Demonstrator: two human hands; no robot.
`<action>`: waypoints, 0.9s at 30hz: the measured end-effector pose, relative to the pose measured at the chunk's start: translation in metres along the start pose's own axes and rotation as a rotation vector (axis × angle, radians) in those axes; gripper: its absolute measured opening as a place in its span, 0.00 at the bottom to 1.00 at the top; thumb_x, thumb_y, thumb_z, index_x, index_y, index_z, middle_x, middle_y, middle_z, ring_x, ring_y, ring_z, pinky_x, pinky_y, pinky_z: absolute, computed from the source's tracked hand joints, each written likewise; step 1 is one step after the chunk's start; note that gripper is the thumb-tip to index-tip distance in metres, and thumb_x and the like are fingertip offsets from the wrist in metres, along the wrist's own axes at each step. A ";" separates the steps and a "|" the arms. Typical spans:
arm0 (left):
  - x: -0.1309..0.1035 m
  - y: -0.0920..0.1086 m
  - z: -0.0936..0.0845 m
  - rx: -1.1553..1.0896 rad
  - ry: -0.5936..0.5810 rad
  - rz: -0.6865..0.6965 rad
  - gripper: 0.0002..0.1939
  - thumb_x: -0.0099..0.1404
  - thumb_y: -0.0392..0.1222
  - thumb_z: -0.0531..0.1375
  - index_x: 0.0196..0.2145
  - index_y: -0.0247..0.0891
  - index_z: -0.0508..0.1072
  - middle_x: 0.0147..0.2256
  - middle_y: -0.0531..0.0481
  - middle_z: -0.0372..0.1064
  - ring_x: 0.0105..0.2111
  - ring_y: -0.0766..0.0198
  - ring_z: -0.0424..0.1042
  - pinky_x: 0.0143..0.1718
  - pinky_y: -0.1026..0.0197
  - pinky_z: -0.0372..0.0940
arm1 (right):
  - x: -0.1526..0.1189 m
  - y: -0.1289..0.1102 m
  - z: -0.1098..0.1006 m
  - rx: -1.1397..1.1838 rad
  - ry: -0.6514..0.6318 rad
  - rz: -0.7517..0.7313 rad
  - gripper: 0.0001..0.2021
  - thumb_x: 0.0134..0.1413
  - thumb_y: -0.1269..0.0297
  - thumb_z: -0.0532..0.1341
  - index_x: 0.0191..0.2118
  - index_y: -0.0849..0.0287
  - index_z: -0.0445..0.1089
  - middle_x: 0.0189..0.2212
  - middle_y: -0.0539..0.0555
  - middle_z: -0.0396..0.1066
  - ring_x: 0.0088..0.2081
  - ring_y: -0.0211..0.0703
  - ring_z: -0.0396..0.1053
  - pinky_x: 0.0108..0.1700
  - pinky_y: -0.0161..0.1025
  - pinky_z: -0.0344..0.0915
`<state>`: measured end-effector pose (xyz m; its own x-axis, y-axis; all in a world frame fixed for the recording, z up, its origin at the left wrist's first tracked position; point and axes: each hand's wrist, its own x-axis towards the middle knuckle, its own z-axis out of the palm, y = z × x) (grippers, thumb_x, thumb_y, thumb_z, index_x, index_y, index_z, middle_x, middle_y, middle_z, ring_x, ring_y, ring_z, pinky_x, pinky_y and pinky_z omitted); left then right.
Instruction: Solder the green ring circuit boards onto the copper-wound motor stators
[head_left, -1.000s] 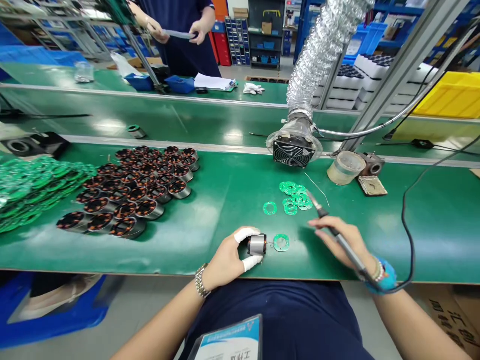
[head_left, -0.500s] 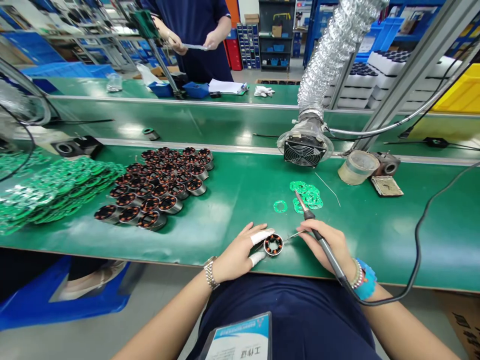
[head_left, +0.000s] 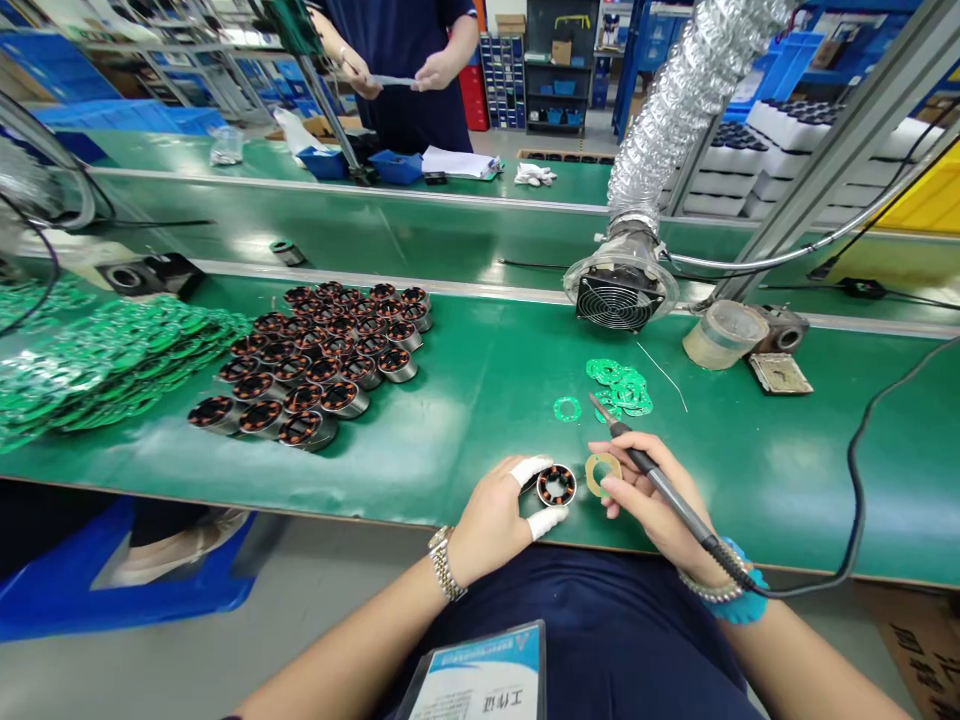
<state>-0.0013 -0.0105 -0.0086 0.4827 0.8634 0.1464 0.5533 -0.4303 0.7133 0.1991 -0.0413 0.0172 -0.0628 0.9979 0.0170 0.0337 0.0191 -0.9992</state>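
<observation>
My left hand (head_left: pixel 499 515), with white wraps on two fingers, grips a round motor stator (head_left: pixel 556 486) with dark and copper windings at the bench's front edge. Just right of it, my right hand (head_left: pixel 652 495) pinches a tan ring-shaped board (head_left: pixel 602 474) and also holds a soldering iron (head_left: pixel 660 485), its tip pointing up and left. Beyond the hands lie a single green ring board (head_left: pixel 567 409) and a small pile of green ring boards (head_left: pixel 621 386). A thin wire (head_left: pixel 663 374) rests to the right of the pile.
Rows of stators (head_left: pixel 322 355) and stacked green boards (head_left: pixel 127 360) cover the left. A fan (head_left: pixel 619 298) on a foil duct stands behind the pile. A round container (head_left: pixel 724 334) and sponge tray (head_left: pixel 781 373) are at right. Across the bench stands a person (head_left: pixel 409 70).
My right hand now holds a tan ring board, where earlier it pinched something thin beside the stator. The view has shifted slightly. The iron stays in my right hand.
</observation>
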 end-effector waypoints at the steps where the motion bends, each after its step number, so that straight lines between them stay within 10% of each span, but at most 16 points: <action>1: 0.000 -0.001 0.001 -0.008 -0.001 -0.003 0.22 0.54 0.46 0.63 0.46 0.39 0.66 0.41 0.44 0.69 0.41 0.55 0.69 0.42 0.51 0.66 | 0.000 -0.001 0.000 0.038 -0.044 0.004 0.17 0.50 0.65 0.61 0.46 0.53 0.58 0.49 0.58 0.67 0.27 0.35 0.71 0.26 0.35 0.72; 8: 0.001 0.000 0.006 -0.024 0.035 -0.047 0.24 0.50 0.45 0.66 0.44 0.37 0.66 0.41 0.44 0.69 0.41 0.53 0.69 0.43 0.50 0.66 | 0.010 0.008 -0.001 0.117 -0.128 -0.091 0.16 0.53 0.62 0.61 0.45 0.52 0.57 0.48 0.57 0.67 0.45 0.44 0.70 0.48 0.47 0.69; 18: -0.003 -0.003 0.009 -0.104 0.056 -0.110 0.27 0.50 0.46 0.66 0.46 0.38 0.62 0.42 0.43 0.70 0.43 0.53 0.70 0.44 0.50 0.66 | 0.020 -0.003 0.011 -0.569 -0.146 -0.272 0.20 0.49 0.63 0.63 0.48 0.55 0.59 0.39 0.55 0.69 0.39 0.44 0.70 0.42 0.40 0.68; 27: -0.008 -0.008 0.013 -0.126 0.091 -0.134 0.23 0.50 0.45 0.65 0.42 0.37 0.62 0.39 0.42 0.70 0.40 0.54 0.72 0.42 0.52 0.68 | 0.039 0.005 0.009 -0.481 -0.421 -0.288 0.21 0.45 0.59 0.66 0.45 0.56 0.61 0.40 0.54 0.69 0.41 0.42 0.69 0.43 0.37 0.66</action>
<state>-0.0009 -0.0168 -0.0245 0.3439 0.9335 0.1019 0.5163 -0.2786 0.8098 0.1874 -0.0033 0.0126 -0.5133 0.8418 0.1669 0.3893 0.4017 -0.8289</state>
